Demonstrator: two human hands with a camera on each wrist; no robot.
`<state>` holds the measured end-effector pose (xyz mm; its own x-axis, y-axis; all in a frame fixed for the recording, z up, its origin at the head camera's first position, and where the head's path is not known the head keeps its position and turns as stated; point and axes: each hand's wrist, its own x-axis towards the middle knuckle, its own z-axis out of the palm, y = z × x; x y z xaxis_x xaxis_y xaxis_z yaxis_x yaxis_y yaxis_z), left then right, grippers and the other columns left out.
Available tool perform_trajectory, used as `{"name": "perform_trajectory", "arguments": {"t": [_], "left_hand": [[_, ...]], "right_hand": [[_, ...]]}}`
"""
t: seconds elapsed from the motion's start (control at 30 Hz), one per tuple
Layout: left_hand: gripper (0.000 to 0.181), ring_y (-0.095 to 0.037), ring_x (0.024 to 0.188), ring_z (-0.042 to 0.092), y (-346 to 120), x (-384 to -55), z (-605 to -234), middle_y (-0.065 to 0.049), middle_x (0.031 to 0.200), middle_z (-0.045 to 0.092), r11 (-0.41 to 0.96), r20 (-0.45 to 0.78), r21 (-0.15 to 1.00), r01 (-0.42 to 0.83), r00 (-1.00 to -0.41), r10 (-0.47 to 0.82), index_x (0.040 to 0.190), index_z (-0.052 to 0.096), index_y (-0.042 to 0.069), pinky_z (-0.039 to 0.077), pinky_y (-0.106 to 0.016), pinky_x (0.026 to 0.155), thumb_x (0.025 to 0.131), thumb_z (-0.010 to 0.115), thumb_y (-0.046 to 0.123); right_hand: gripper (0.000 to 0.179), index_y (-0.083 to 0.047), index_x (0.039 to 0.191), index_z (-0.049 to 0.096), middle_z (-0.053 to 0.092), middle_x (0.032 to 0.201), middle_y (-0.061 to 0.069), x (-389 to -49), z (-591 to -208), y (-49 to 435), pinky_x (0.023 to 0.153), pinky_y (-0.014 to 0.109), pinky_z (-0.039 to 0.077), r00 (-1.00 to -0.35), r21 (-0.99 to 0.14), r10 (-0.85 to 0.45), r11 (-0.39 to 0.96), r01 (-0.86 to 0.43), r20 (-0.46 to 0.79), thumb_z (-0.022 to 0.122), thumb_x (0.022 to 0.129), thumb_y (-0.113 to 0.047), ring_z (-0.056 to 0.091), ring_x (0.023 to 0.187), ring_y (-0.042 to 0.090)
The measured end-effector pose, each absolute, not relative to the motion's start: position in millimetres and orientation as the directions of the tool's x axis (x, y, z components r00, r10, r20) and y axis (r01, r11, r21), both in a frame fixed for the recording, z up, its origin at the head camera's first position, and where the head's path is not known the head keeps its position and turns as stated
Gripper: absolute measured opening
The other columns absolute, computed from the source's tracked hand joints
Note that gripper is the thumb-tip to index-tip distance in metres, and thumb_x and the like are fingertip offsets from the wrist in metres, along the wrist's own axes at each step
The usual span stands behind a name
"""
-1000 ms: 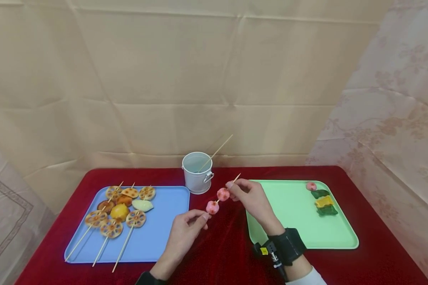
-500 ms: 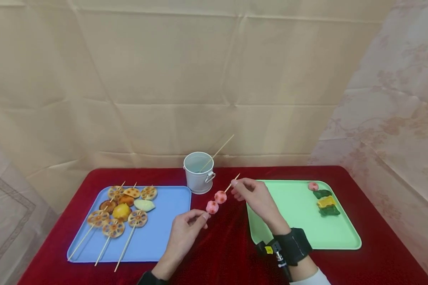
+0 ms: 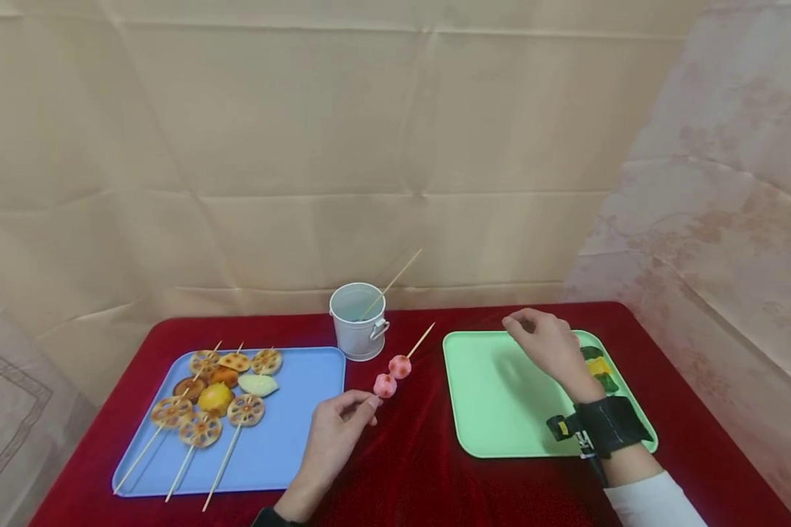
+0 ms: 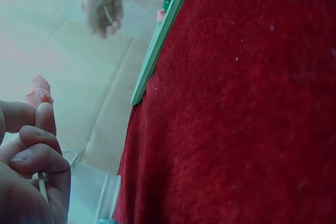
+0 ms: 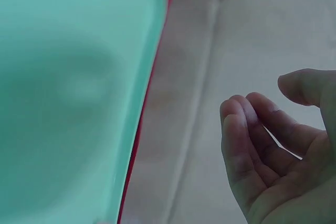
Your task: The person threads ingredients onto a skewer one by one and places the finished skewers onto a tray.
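My left hand pinches a wooden skewer below two pink balls, the upper ball and the lower ball, which sits right by my fingertips. The bare pointed end slants up to the right. In the left wrist view the stick's lower part shows under the curled fingers. Over the green tray hovers my right hand, holding nothing; in the right wrist view the thumb stands apart from loosely bent fingers. On the tray's right side a yellow piece lies between green pieces, partly behind this hand.
A white bucket with one thin stick stands at the back middle. The blue tray on the left bears several skewers with lotus root slices and other pieces. Red cloth covers the table, with a beige curtain behind.
My right hand has let go of the skewer's upper end and moved right, over the green tray. The pink balls slid down closer together, and my left hand keeps its grip.
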<state>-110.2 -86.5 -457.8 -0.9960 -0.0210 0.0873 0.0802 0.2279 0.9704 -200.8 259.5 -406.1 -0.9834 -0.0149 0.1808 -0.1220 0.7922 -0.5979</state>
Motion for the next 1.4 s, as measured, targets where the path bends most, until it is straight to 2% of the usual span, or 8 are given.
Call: {"name": "perform_trajectory", "arguments": {"t": [0.17, 0.37, 0.6, 0.73, 0.9, 1.13, 1.3, 1.4], "left_hand": [[0.009, -0.013, 0.066, 0.061, -87, -110, -458, -0.003, 0.070, 0.067, 0.223, 0.088, 0.972, 0.080, -0.996, -0.022, 0.092, 0.079, 0.007, 0.044, -0.022, 0.063, 0.095, 0.074, 0.014], [0.011, -0.013, 0.067, 0.061, -88, -110, -458, -0.002, 0.070, 0.067, 0.235, 0.094, 0.968, 0.086, -0.995, -0.022, 0.093, 0.079, 0.006, 0.044, -0.022, 0.063, 0.095, 0.074, 0.016], [0.011, -0.010, 0.066, 0.059, -88, -111, -457, -0.002, 0.070, 0.067, 0.228, 0.079, 0.971, 0.071, -0.997, -0.023, 0.093, 0.079, 0.005, 0.043, -0.022, 0.062, 0.095, 0.074, 0.015], [0.012, -0.009, 0.065, 0.057, -89, -110, -457, -0.003, 0.072, 0.067, 0.223, 0.071, 0.973, 0.065, -0.997, -0.020, 0.096, 0.079, 0.005, 0.041, -0.022, 0.060, 0.096, 0.073, 0.016], [0.011, -0.011, 0.066, 0.058, -90, -111, -457, -0.003, 0.072, 0.067, 0.222, 0.071, 0.973, 0.064, -0.997, -0.022, 0.095, 0.079, 0.006, 0.040, -0.022, 0.059, 0.096, 0.073, 0.016], [0.011, -0.013, 0.066, 0.059, -90, -111, -456, -0.002, 0.071, 0.067, 0.227, 0.073, 0.972, 0.065, -0.997, -0.025, 0.094, 0.079, 0.007, 0.041, -0.022, 0.059, 0.096, 0.073, 0.016], [0.011, -0.014, 0.066, 0.059, -90, -111, -457, -0.003, 0.071, 0.067, 0.228, 0.073, 0.971, 0.067, -0.997, -0.020, 0.094, 0.078, 0.007, 0.040, -0.022, 0.058, 0.096, 0.073, 0.016], [0.011, -0.016, 0.067, 0.060, -91, -111, -457, -0.003, 0.071, 0.067, 0.225, 0.072, 0.972, 0.066, -0.997, -0.018, 0.094, 0.079, 0.007, 0.041, -0.022, 0.059, 0.096, 0.073, 0.016]], "right_hand": [[0.035, 0.000, 0.117, 0.074, 0.075, 0.106, 0.017, -208, -412, 291, 0.076, 0.046, 0.051, -0.980, -0.505, -0.023, 0.855, -0.121, 0.196, 0.059, 0.103, -0.029, 0.066, 0.093, 0.032], [0.034, 0.006, 0.117, 0.070, 0.072, 0.103, 0.022, -214, -417, 317, 0.061, 0.038, 0.048, -0.988, -0.407, -0.016, 0.910, -0.079, 0.156, 0.063, 0.101, -0.023, 0.061, 0.079, 0.030], [0.024, 0.005, 0.094, 0.071, 0.059, 0.071, 0.010, -224, -430, 335, 0.054, 0.038, 0.040, -0.987, -0.277, 0.025, 0.961, -0.021, 0.161, 0.066, 0.098, -0.018, 0.051, 0.064, 0.026], [0.026, 0.003, 0.089, 0.068, 0.057, 0.066, 0.010, -228, -435, 340, 0.055, 0.045, 0.043, -0.992, -0.227, 0.041, 0.974, 0.013, 0.119, 0.065, 0.097, -0.021, 0.054, 0.064, 0.031], [0.025, 0.002, 0.087, 0.064, 0.056, 0.068, 0.013, -231, -436, 342, 0.061, 0.052, 0.045, -0.996, -0.201, 0.059, 0.979, 0.045, 0.061, 0.064, 0.097, -0.022, 0.056, 0.067, 0.036], [0.021, -0.003, 0.074, 0.059, 0.051, 0.066, 0.014, -231, -438, 344, 0.065, 0.055, 0.041, -0.997, -0.211, 0.071, 0.975, 0.068, 0.007, 0.057, 0.093, -0.011, 0.050, 0.067, 0.037], [0.018, -0.002, 0.072, 0.057, 0.055, 0.066, 0.017, -231, -442, 343, 0.066, 0.060, 0.043, -0.997, -0.208, 0.054, 0.977, 0.040, 0.062, 0.052, 0.090, -0.004, 0.054, 0.065, 0.040], [0.016, 0.001, 0.077, 0.057, 0.055, 0.067, 0.017, -230, -440, 340, 0.067, 0.061, 0.043, -0.992, -0.203, 0.050, 0.979, 0.026, 0.113, 0.053, 0.092, -0.005, 0.054, 0.065, 0.042]]}}
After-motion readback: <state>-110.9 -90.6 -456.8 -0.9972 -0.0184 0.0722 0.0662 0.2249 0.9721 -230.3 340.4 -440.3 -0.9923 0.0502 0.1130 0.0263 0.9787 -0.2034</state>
